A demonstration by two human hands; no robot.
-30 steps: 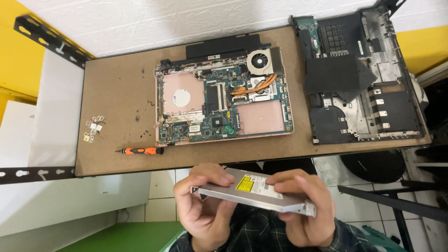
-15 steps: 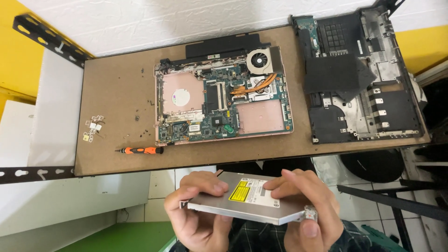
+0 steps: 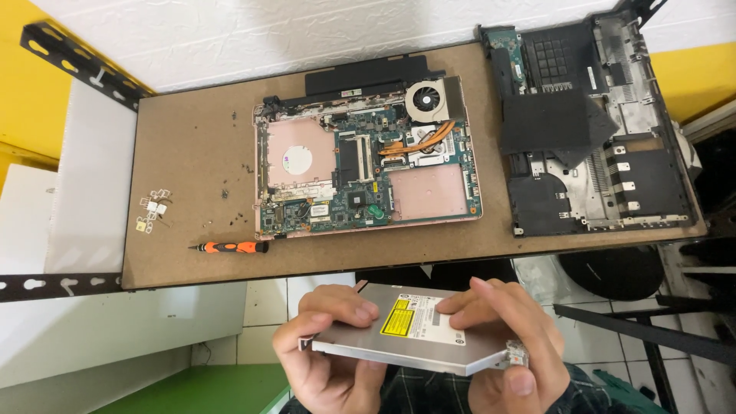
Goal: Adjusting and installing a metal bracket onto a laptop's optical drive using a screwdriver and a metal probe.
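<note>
Held off the desk, below its near edge: a slim silver optical drive (image 3: 414,336) with a yellow label on its top face, tilted slightly, lower at the right. Gripped at its left end by the left hand (image 3: 326,356), fingers curled over the top face, thumb underneath at the front edge. Gripped at the right end by the right hand (image 3: 510,345), fingers spread flat across the top beside the label, thumb pressed at the near right corner against a small bracket. Both hands closed firmly on the drive, which spans the gap between them.

On the desk (image 3: 192,153), near the middle: an opened laptop base (image 3: 366,172) showing circuit board, copper heat pipe and round fan. At the right end, close to the far right corner: a detached black laptop shell (image 3: 594,123). Near the front edge, left of centre: an orange-handled screwdriver (image 3: 230,247). Near the left edge: a cluster of small pale parts (image 3: 152,211). Scattered between: tiny dark screws.
</note>
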